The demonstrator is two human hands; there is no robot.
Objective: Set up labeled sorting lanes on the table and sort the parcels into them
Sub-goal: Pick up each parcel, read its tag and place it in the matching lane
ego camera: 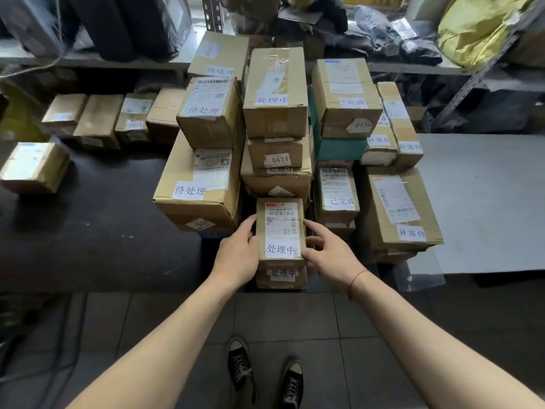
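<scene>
A small cardboard parcel (280, 230) with a barcode label and a white tag reading 处理中 sits on top of another tagged parcel (281, 277) at the table's front edge. My left hand (237, 252) grips its left side and my right hand (328, 250) touches its right side. Behind it rise stacks of tagged parcels in columns: 待处理 (200, 184) on the left, 处理中 (275, 93) in the middle, 已完成 (339, 193) right of that, and 异常件 (401, 208) furthest right.
A row of untagged parcels (97, 119) lines the back left of the dark table (97, 225), with one more parcel (34, 166) at the far left. A grey sheet (486, 202) covers the right side. Shelves with bags stand behind.
</scene>
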